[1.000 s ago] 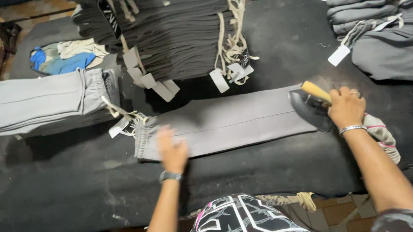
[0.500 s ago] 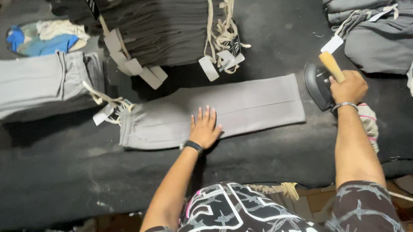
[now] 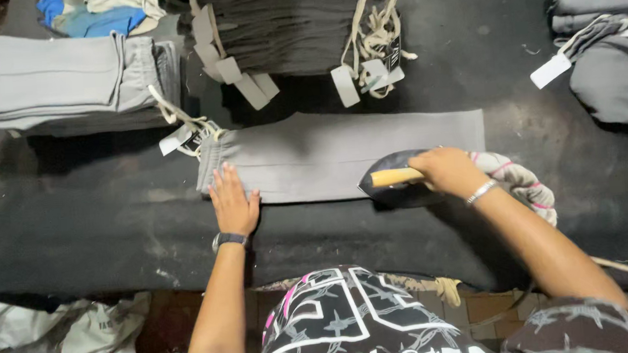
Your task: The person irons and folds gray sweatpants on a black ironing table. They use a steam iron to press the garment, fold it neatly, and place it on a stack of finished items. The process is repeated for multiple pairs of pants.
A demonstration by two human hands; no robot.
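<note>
A folded grey pair of trousers [image 3: 327,153] lies flat across the dark ironing table [image 3: 95,214], its waistband with drawstring and tag at the left. My left hand [image 3: 233,200] presses flat on the trousers near the waistband, fingers spread. My right hand [image 3: 446,171] grips the wooden handle of a dark iron [image 3: 395,182], which rests on the near edge of the trousers right of centre. A cloth-wrapped cord [image 3: 521,184] trails from the iron under my right wrist.
A stack of folded light grey trousers [image 3: 49,81] sits at the far left. A dark stack with paper tags [image 3: 296,30] lies behind the work. More grey garments [image 3: 606,38] pile up at the far right. Crumpled bags [image 3: 81,329] lie below the table edge.
The iron has moved left from beyond the trouser hem onto the trousers. My left hand has slid left toward the waistband.
</note>
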